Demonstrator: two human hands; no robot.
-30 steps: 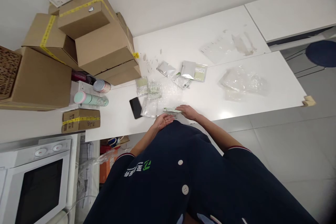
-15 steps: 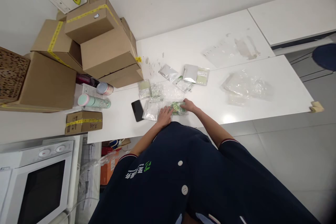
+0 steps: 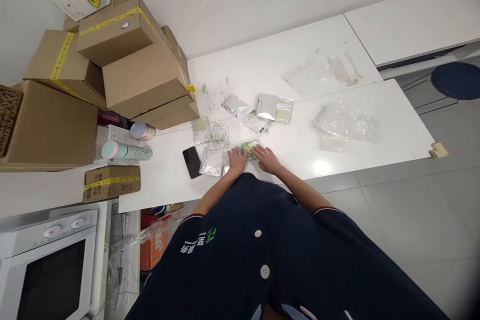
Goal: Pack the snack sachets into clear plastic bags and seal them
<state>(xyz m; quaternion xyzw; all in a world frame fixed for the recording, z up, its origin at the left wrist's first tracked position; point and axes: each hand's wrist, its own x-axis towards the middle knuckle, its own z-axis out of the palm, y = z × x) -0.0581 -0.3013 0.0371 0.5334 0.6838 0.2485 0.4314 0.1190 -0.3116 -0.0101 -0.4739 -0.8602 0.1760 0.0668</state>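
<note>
A clear plastic packet with green and pale contents [image 3: 248, 148] lies on the white table near its front edge. My left hand [image 3: 236, 161] rests flat on the left part of this packet, its fingers stretched out. On the right part lies my right hand [image 3: 267, 159], also open, with fingers spread over the packet. Parts of the packet are hidden under both hands. Just left of my left hand is a clear plastic bag [image 3: 212, 161]. Behind it sits another clear packet with greenish contents [image 3: 219, 136].
A black phone [image 3: 191, 162] lies to the left. Silver pouches [image 3: 235, 105] and a silver and green packet [image 3: 275, 108] lie farther back. Crumpled clear plastic [image 3: 343, 122] is on the right. Cardboard boxes [image 3: 146, 82], a mint bottle [image 3: 126, 152] and a microwave [image 3: 52, 265] stand left.
My right hand has gone from gripping the packet's right end to lying spread on top of it. My left hand stays on the packet. The view has shifted slightly.
</note>
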